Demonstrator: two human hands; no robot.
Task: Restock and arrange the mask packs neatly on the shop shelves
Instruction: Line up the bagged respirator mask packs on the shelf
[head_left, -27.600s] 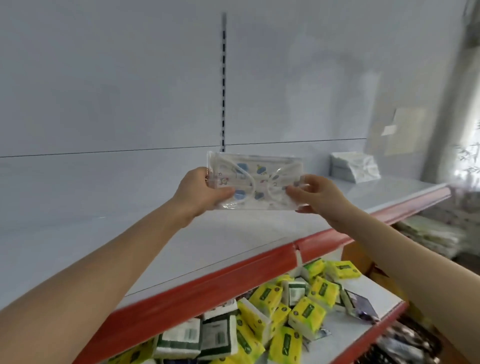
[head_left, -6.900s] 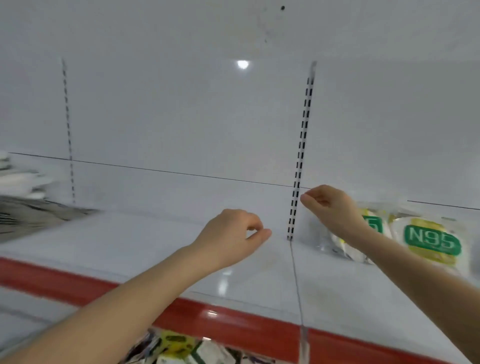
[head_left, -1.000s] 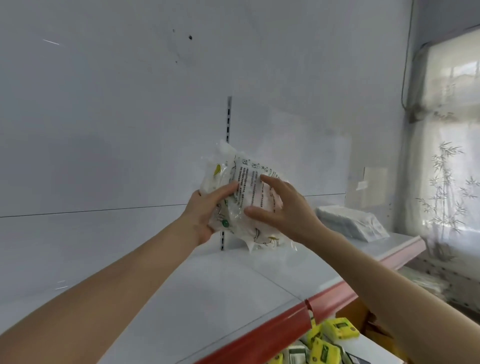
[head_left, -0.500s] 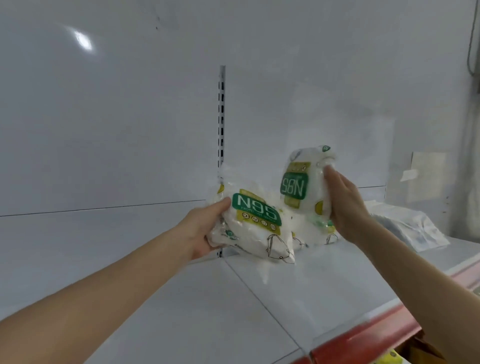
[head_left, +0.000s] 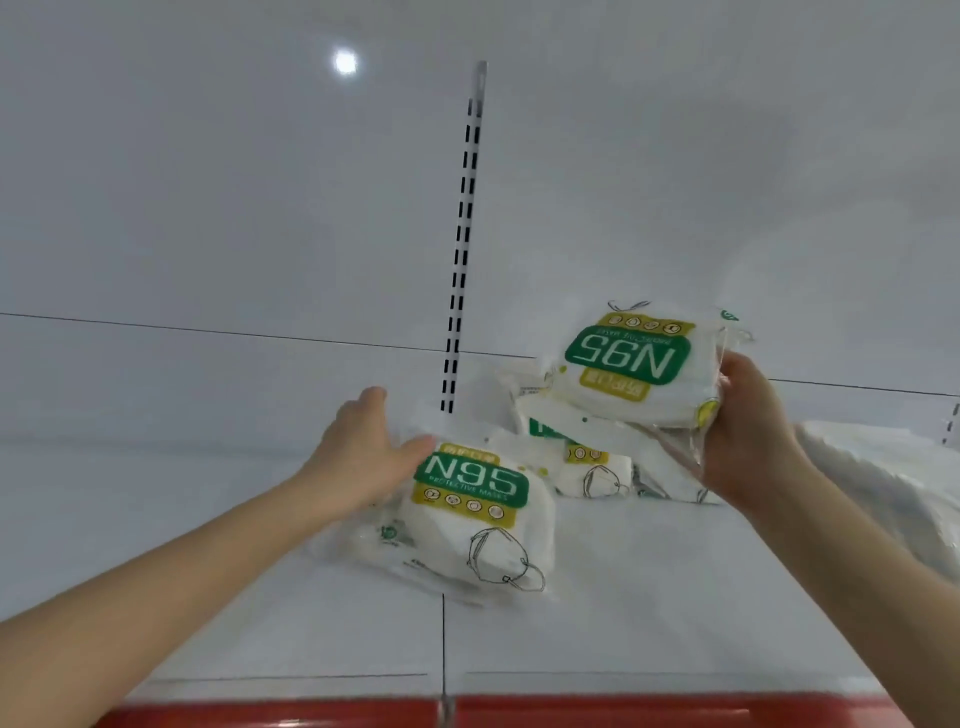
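White plastic wraps the near pack, which lies flat on the shelf at the centre of the frame, its green N95 label reading upright toward the camera and a line drawing of a mask at its lower right corner. The left hand comes in from the lower left and grasps this pack at its upper left edge, with the thumb laid over the front by the label and the fingers going behind the wrapper.

Right of centre, the right hand clutches the raised pack by its right side, with the fingers wrapped under and behind it. That pack is off the shelf surface, and its N95 label reads upside down.

Just below and behind the raised pack, a third pack stands against the back panel, partly covered. At the right edge of the frame lies a blurred heap of clear-wrapped packs; their print cannot be read.

A slotted upright runs up the back panel above the near pack. A red strip lines the shelf's front edge along the bottom of the frame.
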